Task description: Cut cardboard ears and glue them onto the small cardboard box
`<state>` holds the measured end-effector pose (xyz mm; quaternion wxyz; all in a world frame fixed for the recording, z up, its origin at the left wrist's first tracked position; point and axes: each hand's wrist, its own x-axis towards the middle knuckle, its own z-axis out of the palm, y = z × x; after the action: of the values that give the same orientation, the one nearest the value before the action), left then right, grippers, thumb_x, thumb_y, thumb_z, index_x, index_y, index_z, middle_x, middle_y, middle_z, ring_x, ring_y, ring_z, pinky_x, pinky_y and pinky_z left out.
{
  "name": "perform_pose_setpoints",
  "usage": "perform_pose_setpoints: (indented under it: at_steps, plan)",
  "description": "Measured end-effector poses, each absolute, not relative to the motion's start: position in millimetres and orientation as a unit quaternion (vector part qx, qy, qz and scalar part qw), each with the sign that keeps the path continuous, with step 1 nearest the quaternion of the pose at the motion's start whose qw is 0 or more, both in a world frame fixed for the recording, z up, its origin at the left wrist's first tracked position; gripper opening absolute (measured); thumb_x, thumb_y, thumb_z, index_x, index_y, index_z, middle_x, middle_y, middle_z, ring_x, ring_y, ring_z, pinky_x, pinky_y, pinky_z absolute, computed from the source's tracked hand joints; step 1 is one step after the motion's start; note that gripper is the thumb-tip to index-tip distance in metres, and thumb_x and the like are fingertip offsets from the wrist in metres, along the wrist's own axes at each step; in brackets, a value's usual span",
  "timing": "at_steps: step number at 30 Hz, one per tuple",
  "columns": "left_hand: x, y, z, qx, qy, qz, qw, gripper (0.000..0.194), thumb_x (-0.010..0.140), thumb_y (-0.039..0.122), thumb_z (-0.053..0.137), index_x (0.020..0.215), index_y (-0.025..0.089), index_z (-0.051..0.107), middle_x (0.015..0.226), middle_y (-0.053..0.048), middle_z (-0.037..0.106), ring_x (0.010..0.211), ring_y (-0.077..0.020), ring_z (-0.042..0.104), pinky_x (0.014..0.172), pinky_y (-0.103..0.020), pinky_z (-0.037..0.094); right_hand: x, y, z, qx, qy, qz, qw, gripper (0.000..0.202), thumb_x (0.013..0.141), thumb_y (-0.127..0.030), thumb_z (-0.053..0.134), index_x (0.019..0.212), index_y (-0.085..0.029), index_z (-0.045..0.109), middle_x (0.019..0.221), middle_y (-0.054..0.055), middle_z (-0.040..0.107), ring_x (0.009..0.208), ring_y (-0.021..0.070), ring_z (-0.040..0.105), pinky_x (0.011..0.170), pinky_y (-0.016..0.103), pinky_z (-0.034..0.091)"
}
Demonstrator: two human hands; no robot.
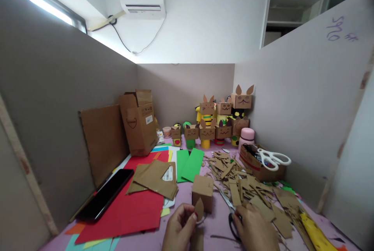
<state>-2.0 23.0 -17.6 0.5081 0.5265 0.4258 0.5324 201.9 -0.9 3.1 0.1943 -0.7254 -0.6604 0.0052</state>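
The left hand (179, 230) is pinching a leaf-shaped cardboard piece (199, 209) between thumb and fingertips. The right hand (255, 229) is gripping scissors (230, 212) on the table.

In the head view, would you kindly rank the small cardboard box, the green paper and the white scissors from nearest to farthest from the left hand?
From the left hand:
1. Small cardboard box, just above it.
2. Green paper, farther back, centre.
3. White scissors, far right, on the carton.

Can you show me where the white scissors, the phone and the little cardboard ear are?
White scissors (273, 159): head view, on the handles.
Phone (105, 194): head view, middle of the dark screen.
Cardboard ear (199, 209): head view, its middle, held by the left hand (179, 230).
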Motion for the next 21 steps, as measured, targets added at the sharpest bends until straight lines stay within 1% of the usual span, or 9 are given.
perform_pose_setpoints:
  at_steps: [2,4,5,6,7,9,10,17,21]
  plan:
    - [-1,20,-16,0.553,0.419,0.514,0.505,0.028,0.071,0.043,0.068,0.076,0.016,0.061,0.065,0.002,0.054,0.058,-0.0113,0.044,0.054,-0.022,0.034,197,0,-2,-0.679,-0.677,0.034,0.281,0.027,0.086,-0.026,0.046,0.087,-0.017,0.072,0.09,0.016,0.071,0.091,0.0329,0.065,0.074,0.038,0.047]
    - [0,15,-13,0.596,0.404,0.479,0.501,0.022,0.073,0.037,0.065,0.076,0.015,0.062,0.066,0.0,0.055,0.061,-0.0129,0.046,0.058,-0.023,0.036,187,1,-10,-0.607,-0.689,0.101,0.382,0.033,0.086,-0.04,0.048,0.095,-0.017,0.07,0.081,0.012,0.072,0.078,0.0284,0.066,0.069,0.033,0.047]
    - [1,13,-11,0.619,0.398,0.461,0.496,0.019,0.074,0.034,0.064,0.075,0.015,0.062,0.066,0.0,0.055,0.063,-0.0138,0.047,0.06,-0.023,0.037,181,2,-16,-0.572,-0.69,0.139,0.421,0.037,0.086,-0.046,0.047,0.093,-0.017,0.069,0.073,0.009,0.071,0.068,0.0254,0.065,0.062,0.03,0.046]
    - [2,10,-9,0.639,0.395,0.443,0.489,0.017,0.075,0.031,0.062,0.074,0.014,0.061,0.067,-0.001,0.055,0.064,-0.0144,0.047,0.06,-0.024,0.037,175,2,-22,-0.545,-0.689,0.169,0.446,0.04,0.087,-0.049,0.044,0.087,-0.018,0.069,0.064,0.007,0.068,0.059,0.0225,0.063,0.055,0.028,0.043]
    - [3,8,-8,0.654,0.396,0.428,0.482,0.015,0.075,0.029,0.061,0.073,0.014,0.061,0.067,-0.001,0.055,0.065,-0.0148,0.047,0.061,-0.024,0.037,170,3,-29,-0.525,-0.691,0.191,0.458,0.043,0.088,-0.05,0.04,0.076,-0.019,0.067,0.057,0.004,0.064,0.053,0.0203,0.059,0.051,0.026,0.04]
    - [4,6,-6,0.672,0.407,0.408,0.466,0.012,0.074,0.026,0.058,0.071,0.014,0.058,0.067,-0.001,0.055,0.064,-0.0148,0.047,0.06,-0.024,0.037,162,5,-40,-0.509,-0.689,0.211,0.471,0.046,0.089,-0.051,0.037,0.063,-0.02,0.06,0.051,0.001,0.056,0.047,0.017,0.052,0.047,0.025,0.035]
    - [5,5,-6,0.678,0.413,0.402,0.457,0.01,0.074,0.024,0.057,0.07,0.014,0.057,0.066,-0.001,0.054,0.064,-0.0146,0.046,0.06,-0.024,0.037,160,6,-44,-0.507,-0.687,0.219,0.472,0.046,0.089,-0.051,0.037,0.061,-0.021,0.057,0.051,0.0,0.054,0.047,0.0162,0.05,0.047,0.024,0.034]
    - [5,6,-11,0.684,0.433,0.401,0.429,0.005,0.074,0.018,0.052,0.07,0.017,0.055,0.062,0.002,0.051,0.06,-0.0132,0.045,0.056,-0.022,0.036,158,10,-55,-0.504,-0.68,0.277,0.455,0.043,0.087,-0.056,0.034,0.072,-0.02,0.053,0.051,-0.002,0.05,0.047,0.0161,0.048,0.048,0.024,0.034]
    - [5,8,-13,0.686,0.433,0.398,0.429,0.006,0.075,0.018,0.051,0.07,0.017,0.055,0.062,0.002,0.052,0.06,-0.0137,0.046,0.056,-0.022,0.037,154,11,-60,-0.516,-0.672,0.286,0.447,0.043,0.086,-0.058,0.032,0.069,-0.022,0.049,0.049,-0.004,0.047,0.045,0.0162,0.047,0.047,0.025,0.033]
